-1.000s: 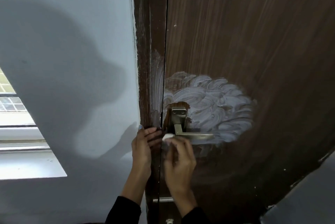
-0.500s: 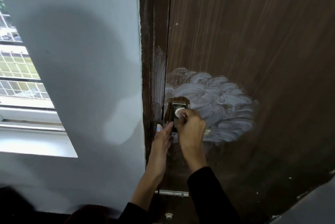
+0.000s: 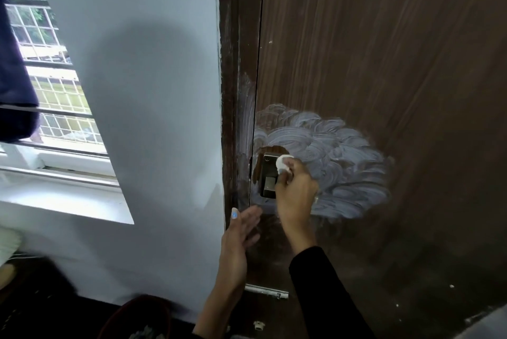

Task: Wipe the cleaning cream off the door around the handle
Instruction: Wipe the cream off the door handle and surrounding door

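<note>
From the head camera, your right hand (image 3: 295, 190) pinches a small white wad of wiping material (image 3: 283, 163) and presses it at the upper right corner of the dull metal handle plate (image 3: 267, 177) on the dark brown wood-grain door (image 3: 384, 50). Your left hand (image 3: 238, 231) hangs flat with straight fingers just below the plate, holding nothing; whether it touches the door edge, you cannot tell. The swirled grey-white cleaning cream (image 3: 337, 163) spreads above and to the right of the plate, with a thinner smear on the brown door frame (image 3: 237, 92). Wiping looks barely begun: only a bare ring around the plate is clean. Next, sweep the wad outward through the thick patch, turning it as it loads. No containers appear.
</note>
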The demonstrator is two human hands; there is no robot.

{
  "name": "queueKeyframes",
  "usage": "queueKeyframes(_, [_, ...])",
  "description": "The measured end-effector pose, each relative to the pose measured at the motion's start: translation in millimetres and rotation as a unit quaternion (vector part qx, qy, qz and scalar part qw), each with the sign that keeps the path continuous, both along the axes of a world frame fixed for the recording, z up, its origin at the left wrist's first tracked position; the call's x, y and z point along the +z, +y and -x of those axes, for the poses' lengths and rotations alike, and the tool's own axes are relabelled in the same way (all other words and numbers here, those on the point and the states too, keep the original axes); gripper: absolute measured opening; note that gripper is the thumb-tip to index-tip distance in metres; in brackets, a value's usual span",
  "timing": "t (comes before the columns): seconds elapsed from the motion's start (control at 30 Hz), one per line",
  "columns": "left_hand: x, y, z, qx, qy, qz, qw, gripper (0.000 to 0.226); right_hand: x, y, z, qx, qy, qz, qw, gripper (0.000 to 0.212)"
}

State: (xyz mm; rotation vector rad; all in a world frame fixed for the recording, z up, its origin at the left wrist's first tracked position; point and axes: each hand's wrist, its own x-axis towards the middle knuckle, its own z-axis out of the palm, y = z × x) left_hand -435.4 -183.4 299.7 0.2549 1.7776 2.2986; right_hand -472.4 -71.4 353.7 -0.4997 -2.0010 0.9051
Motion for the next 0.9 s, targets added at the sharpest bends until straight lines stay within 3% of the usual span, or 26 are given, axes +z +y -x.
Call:
queueKeyframes(0.13, [0,7,-4,0.007,-0.003,0.009,1.000,0.053,-5,11,1,0.027,-0.113,-0.002,0.993,0.015])
queueKeyframes(0.33, [0,12,0,0.019,-0.017,0.015,1.000,0.047,1,8,-3,0.031,-0.077,0.020,0.996,0.020])
queueKeyframes(0.43, [2,15,2,0.030,-0.017,0.015,0.999,0.050,-1,10,-7,0.057,-0.145,-0.055,0.986,0.020])
queueKeyframes(0.57, [3,19,5,0.043,-0.028,0.008,0.999,0.045,-9,-4,-10,0.074,-0.152,-0.180,0.969,0.028])
queueKeyframes(0.67, [0,19,10,0.035,-0.042,-0.007,0.998,0.047,-20,-15,-14,0.099,-0.141,-0.195,0.965,0.026])
queueKeyframes(0.77, [2,22,20,0.028,-0.017,-0.012,0.999,0.070,-29,-10,-27,0.055,-0.140,-0.199,0.968,0.031])
queueKeyframes(0.9, [9,34,33,0.003,0.024,0.014,1.000,0.073,-45,16,-45,-0.061,-0.043,-0.109,0.991,0.036])
